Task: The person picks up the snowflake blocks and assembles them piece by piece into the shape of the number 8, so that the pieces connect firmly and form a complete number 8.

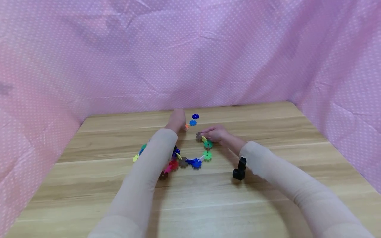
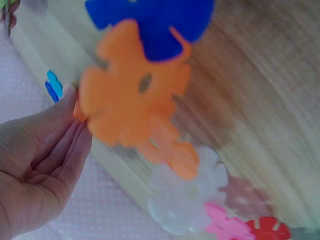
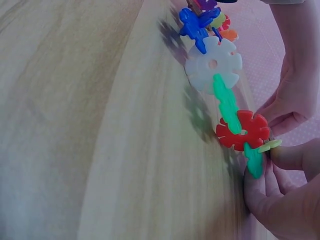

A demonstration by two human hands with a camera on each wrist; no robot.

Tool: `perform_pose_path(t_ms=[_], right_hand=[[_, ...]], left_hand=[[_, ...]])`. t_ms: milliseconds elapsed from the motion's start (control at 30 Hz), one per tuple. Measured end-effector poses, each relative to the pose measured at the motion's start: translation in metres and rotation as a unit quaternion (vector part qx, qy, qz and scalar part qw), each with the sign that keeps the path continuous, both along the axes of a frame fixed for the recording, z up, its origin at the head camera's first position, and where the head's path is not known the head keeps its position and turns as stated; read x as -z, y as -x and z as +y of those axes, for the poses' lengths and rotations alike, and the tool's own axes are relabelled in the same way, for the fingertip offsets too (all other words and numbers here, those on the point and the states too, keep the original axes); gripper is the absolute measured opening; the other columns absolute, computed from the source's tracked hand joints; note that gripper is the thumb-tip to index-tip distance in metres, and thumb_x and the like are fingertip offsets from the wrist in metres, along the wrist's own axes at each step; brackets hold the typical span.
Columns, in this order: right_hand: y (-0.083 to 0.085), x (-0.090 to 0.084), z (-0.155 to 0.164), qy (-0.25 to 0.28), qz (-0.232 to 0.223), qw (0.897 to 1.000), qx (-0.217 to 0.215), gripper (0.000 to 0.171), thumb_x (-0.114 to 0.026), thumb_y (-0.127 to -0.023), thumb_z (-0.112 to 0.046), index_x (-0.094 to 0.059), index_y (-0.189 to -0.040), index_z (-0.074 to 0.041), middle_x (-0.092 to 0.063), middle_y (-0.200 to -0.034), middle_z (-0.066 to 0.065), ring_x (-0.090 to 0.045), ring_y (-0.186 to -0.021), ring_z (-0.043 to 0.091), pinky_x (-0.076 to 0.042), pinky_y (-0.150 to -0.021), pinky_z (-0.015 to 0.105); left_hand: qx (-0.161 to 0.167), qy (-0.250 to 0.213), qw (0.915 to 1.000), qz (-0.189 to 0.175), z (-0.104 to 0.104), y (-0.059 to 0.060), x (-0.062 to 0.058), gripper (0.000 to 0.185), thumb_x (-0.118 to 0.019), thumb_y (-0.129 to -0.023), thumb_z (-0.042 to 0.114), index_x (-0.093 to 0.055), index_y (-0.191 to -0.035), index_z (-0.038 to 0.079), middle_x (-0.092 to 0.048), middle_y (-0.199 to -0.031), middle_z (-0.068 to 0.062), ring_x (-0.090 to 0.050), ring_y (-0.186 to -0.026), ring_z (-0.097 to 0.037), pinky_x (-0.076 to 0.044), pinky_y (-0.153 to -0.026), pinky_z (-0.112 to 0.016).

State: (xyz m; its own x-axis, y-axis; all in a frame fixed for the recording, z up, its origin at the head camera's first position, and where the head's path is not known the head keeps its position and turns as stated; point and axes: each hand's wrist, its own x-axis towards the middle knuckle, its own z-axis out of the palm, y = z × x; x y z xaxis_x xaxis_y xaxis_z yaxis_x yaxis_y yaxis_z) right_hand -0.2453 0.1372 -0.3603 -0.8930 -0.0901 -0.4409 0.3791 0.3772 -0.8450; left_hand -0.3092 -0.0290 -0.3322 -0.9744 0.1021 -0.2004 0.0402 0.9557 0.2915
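A chain of colourful snowflake discs (image 1: 196,163) lies in a curve on the wooden table (image 1: 268,125). My left hand (image 1: 176,120) reaches far forward. In the left wrist view its fingertips (image 2: 70,120) hold the edge of an orange disc (image 2: 132,97), which joins a white disc (image 2: 185,195), then pink and red ones. A blue disc (image 2: 150,20) lies just beyond. My right hand (image 1: 215,134) pinches the chain's other end, a yellow-green disc (image 3: 270,145) slotted with a green one (image 3: 255,160), next to a red disc (image 3: 243,130). My left forearm hides part of the chain.
Two loose blue discs (image 1: 195,116) lie beyond the hands. A black wrist camera (image 1: 239,168) hangs under my right forearm. Pink dotted cloth (image 1: 190,59) walls in the table at the back and on both sides.
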Motion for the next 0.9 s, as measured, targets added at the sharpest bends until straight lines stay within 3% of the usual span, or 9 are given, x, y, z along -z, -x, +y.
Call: perform_pose_path(t_ms=[167,267,400,500,667,900], right_hand=[[0.001,0.001,-0.001,-0.01,-0.004,1.0,0.005,0.03,-0.064,-0.093,-0.015,-0.065,-0.12,-0.004,-0.064,-0.125,0.011,-0.055,-0.084,0.008,-0.048,-0.07,0.013],[0.002,0.001,-0.001,-0.014,-0.012,1.0,0.01,0.028,-0.064,-0.093,-0.016,-0.066,-0.12,-0.007,-0.063,-0.126,0.011,-0.055,-0.086,0.01,-0.048,-0.07,0.014],[0.002,0.0,-0.001,-0.012,-0.017,1.0,0.012,0.028,-0.063,-0.093,-0.016,-0.066,-0.12,-0.009,-0.063,-0.127,0.01,-0.056,-0.09,0.011,-0.049,-0.076,0.016],[0.003,-0.001,-0.002,-0.013,-0.019,1.0,0.014,0.028,-0.064,-0.093,-0.016,-0.066,-0.12,-0.008,-0.063,-0.127,0.01,-0.056,-0.09,0.011,-0.05,-0.078,0.017],[0.003,-0.002,-0.004,-0.019,-0.02,0.999,0.017,0.028,-0.066,-0.091,-0.016,-0.067,-0.118,-0.008,-0.065,-0.123,0.009,-0.055,-0.084,0.009,-0.047,-0.071,0.015],[0.001,-0.004,-0.004,-0.021,-0.011,1.0,0.01,0.028,-0.066,-0.091,-0.016,-0.067,-0.117,-0.006,-0.068,-0.107,0.004,-0.053,-0.074,0.006,-0.044,-0.063,0.013]], left_hand=[[-0.001,-0.082,0.9963,-0.024,-0.019,-0.006,-0.004,0.027,-0.084,-0.071,0.007,-0.068,-0.091,-0.002,-0.067,-0.097,-0.013,-0.055,-0.078,-0.019,-0.057,-0.076,-0.031],[0.013,-0.122,0.9918,-0.036,-0.027,-0.011,-0.008,0.018,-0.079,-0.074,0.002,-0.07,-0.088,-0.002,-0.069,-0.093,-0.014,-0.059,-0.077,-0.021,-0.058,-0.076,-0.032],[0.036,-0.131,0.9886,-0.065,-0.031,-0.014,-0.016,0.011,-0.074,-0.078,0.0,-0.07,-0.088,-0.001,-0.07,-0.092,-0.013,-0.064,-0.082,-0.023,-0.059,-0.085,-0.035],[0.071,-0.13,0.9865,-0.069,-0.032,-0.016,-0.017,0.01,-0.074,-0.079,0.0,-0.07,-0.087,-0.001,-0.069,-0.091,-0.011,-0.064,-0.08,-0.02,-0.059,-0.084,-0.035],[0.149,-0.125,0.9803,-0.033,-0.031,-0.029,-0.014,0.009,-0.074,-0.08,0.002,-0.072,-0.089,0.003,-0.07,-0.093,-0.01,-0.063,-0.081,-0.018,-0.057,-0.076,-0.027],[0.185,-0.131,0.9736,0.027,-0.023,-0.044,-0.011,0.009,-0.077,-0.077,0.001,-0.074,-0.086,0.003,-0.074,-0.089,-0.012,-0.068,-0.082,-0.02,-0.059,-0.075,-0.026]])
